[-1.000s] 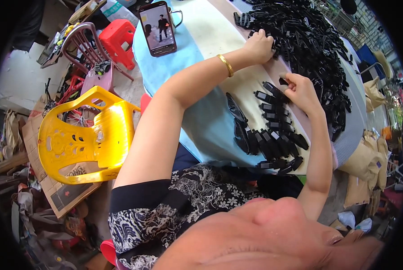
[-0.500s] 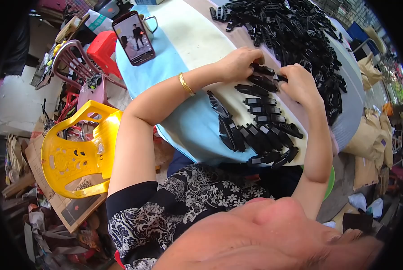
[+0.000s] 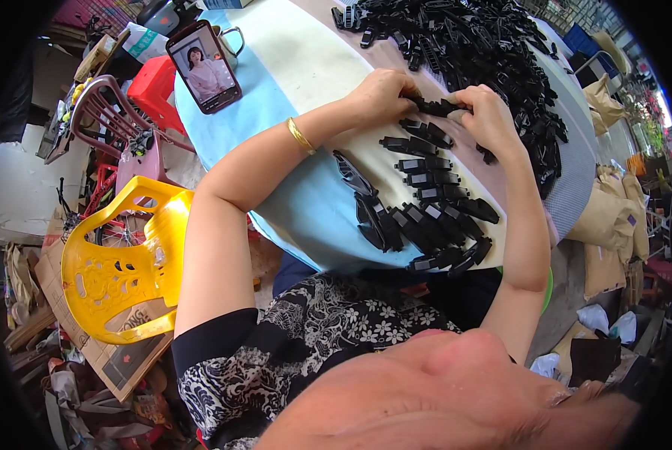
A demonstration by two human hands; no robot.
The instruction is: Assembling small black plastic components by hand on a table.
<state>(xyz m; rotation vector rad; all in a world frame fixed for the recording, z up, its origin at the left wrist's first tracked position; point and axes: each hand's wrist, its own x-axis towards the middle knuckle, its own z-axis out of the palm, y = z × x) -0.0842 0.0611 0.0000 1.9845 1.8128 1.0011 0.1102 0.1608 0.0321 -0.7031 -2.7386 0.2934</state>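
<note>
My left hand (image 3: 383,96), with a gold bangle on its wrist, pinches one end of a black plastic piece (image 3: 432,108) above the table. Fingers of my right hand (image 3: 488,118) are closed on the other end of the same piece, partly hiding it. The piece is long and narrow with notched edges; its exact kind is hard to make out. Just nearer to me, several similar black pieces (image 3: 430,178) lie in a curved row on the cloth. Beyond my hands spreads a large heap of loose black plastic parts (image 3: 493,67).
A striped cloth covers the round table (image 3: 306,56). At its far left a phone (image 3: 205,67) leans against a mug (image 3: 233,41). On the left stand a yellow plastic chair (image 3: 126,270), a pink chair (image 3: 100,112) and a red stool (image 3: 156,90). Brown sacks (image 3: 606,217) stand at right.
My hands have come closer together and now both grip one piece. The right hand has moved in from the heap side. The phone's picture has changed, and the whole view has shifted slightly.
</note>
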